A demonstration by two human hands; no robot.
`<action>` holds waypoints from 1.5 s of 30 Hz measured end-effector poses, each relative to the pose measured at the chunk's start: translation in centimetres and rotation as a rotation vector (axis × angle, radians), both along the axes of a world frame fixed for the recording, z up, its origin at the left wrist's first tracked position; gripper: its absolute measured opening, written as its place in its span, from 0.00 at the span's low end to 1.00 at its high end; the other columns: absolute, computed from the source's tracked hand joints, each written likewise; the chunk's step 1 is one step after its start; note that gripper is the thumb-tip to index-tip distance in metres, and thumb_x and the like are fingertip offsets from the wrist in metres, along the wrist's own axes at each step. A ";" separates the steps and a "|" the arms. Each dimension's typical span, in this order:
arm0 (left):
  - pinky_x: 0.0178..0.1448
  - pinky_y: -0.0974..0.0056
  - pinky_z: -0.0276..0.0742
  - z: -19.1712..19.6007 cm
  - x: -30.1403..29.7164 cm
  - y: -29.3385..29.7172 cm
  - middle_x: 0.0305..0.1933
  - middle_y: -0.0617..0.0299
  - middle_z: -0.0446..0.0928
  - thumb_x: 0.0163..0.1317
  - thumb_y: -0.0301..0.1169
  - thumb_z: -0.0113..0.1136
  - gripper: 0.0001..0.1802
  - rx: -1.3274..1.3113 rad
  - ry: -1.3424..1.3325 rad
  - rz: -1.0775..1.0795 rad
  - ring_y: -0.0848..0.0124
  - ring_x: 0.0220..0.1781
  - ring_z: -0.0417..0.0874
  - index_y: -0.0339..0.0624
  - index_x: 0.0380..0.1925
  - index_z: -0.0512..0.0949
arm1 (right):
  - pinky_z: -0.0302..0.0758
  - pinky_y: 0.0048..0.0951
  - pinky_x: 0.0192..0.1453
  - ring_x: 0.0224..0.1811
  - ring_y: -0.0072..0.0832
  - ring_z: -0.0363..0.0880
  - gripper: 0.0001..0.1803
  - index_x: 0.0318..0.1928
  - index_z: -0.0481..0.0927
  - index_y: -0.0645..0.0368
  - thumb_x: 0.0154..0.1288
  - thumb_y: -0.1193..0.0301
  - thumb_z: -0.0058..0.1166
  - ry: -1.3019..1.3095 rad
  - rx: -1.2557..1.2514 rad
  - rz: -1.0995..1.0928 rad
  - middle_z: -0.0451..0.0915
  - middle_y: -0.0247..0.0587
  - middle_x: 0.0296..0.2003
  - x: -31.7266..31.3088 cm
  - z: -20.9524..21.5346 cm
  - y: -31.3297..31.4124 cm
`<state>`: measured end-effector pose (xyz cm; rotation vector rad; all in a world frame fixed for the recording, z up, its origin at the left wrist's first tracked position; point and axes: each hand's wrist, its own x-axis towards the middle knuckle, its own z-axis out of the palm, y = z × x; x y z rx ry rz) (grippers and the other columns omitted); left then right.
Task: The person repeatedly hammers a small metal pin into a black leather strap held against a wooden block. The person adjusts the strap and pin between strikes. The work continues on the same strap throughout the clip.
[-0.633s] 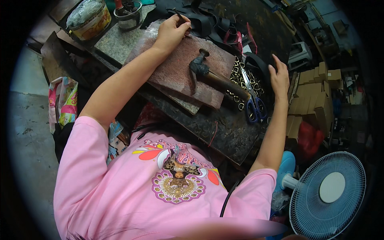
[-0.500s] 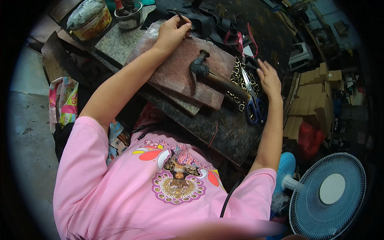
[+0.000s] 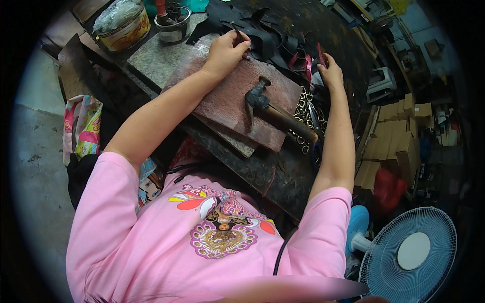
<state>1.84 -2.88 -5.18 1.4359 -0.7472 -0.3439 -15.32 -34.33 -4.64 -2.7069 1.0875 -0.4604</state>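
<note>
My left hand [image 3: 226, 52] is closed, pinching a narrow dark strip [image 3: 235, 29] above the far left part of a reddish-brown slab [image 3: 217, 106]. My right hand [image 3: 332, 73], at the far right of the bench, has its thumb and fingers closed on a pink strip [image 3: 320, 54]. A hammer [image 3: 273, 112] with a dark wrapped head lies across the slab. Beside the slab's right side is a pile of brass-coloured metal rings [image 3: 303, 108]. Scissors [image 3: 316, 121] lie on the rings' right, partly hidden by my right forearm. Black straps [image 3: 268, 40] heap up beyond the slab.
A tub with a plastic bag [image 3: 124, 30] and a grey pot of tools [image 3: 172, 25] stand at the far left on a speckled stone slab [image 3: 151, 60]. A fan [image 3: 411, 252], cardboard boxes [image 3: 389, 131] and a white stool [image 3: 380, 83] are on the right.
My right hand has moved away from beside the scissors, farther up the bench, and has taken hold of the pink strip. My left hand still pinches the dark strip.
</note>
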 end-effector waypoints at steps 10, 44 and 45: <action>0.36 0.67 0.78 0.0 -0.2 -0.3 0.29 0.61 0.83 0.62 0.29 0.61 0.07 -0.051 -0.031 0.069 0.74 0.29 0.83 0.37 0.37 0.81 | 0.77 0.23 0.42 0.35 0.21 0.81 0.18 0.47 0.86 0.60 0.53 0.78 0.64 -0.407 0.311 -0.061 0.86 0.36 0.38 -0.4 0.3 -2.2; 0.44 0.72 0.76 3.1 -1.6 5.8 0.38 0.59 0.82 0.67 0.32 0.61 0.08 -0.008 0.444 -0.518 0.76 0.39 0.81 0.40 0.41 0.77 | 0.75 0.38 0.46 0.41 0.38 0.81 0.19 0.49 0.80 0.53 0.57 0.63 0.67 0.011 -0.049 0.479 0.79 0.39 0.39 -7.0 7.2 24.8; 0.45 0.72 0.76 3.3 -1.1 5.9 0.38 0.60 0.82 0.66 0.32 0.61 0.09 0.058 0.379 -0.551 0.76 0.38 0.81 0.40 0.41 0.77 | 0.75 0.37 0.47 0.41 0.38 0.81 0.20 0.49 0.80 0.54 0.57 0.63 0.66 0.150 -0.058 0.398 0.79 0.39 0.38 -8.0 7.0 24.5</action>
